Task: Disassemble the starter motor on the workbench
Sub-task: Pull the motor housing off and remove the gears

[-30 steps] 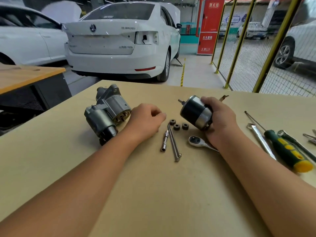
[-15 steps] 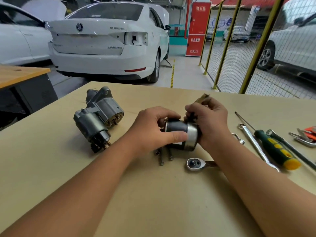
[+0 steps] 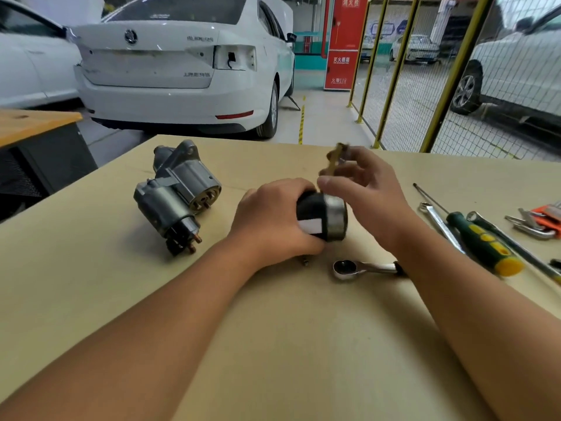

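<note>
The left hand point(image 3: 273, 220) is wrapped around the black motor cylinder point(image 3: 321, 215), fingers curled over its far side and thumb along the near side, holding it just above the workbench point(image 3: 288, 329). The cylinder lies on its side; its black body with a white label sits inside the grasp, and its bright metal end band juts out to the right of the hand. The right hand point(image 3: 368, 192) hovers against the upper right of that band, fingers loosely bent. A blurred brass-coloured piece point(image 3: 334, 159) shows at its fingertips, above and behind the cylinder; whether the fingers pinch it or merely stand in front of it cannot be told.

Left of the cylinder, apart from both hands, the rest of the starter motor point(image 3: 177, 196) lies on the bench: grey gear housing with its open round face turned toward the cylinder, and the solenoid with copper terminals on its near side. Just under the cylinder's near edge a small metal tip point(image 3: 304, 262) pokes out from below the left wrist. Near and to the right of the cylinder a ratchet head point(image 3: 344, 267) rests on the bench, its handle running under the right forearm. Farther right of the cylinder lie a spanner point(image 3: 437, 221), a green and yellow screwdriver point(image 3: 482, 241), and an orange-held set of hex keys point(image 3: 543, 221).
</note>
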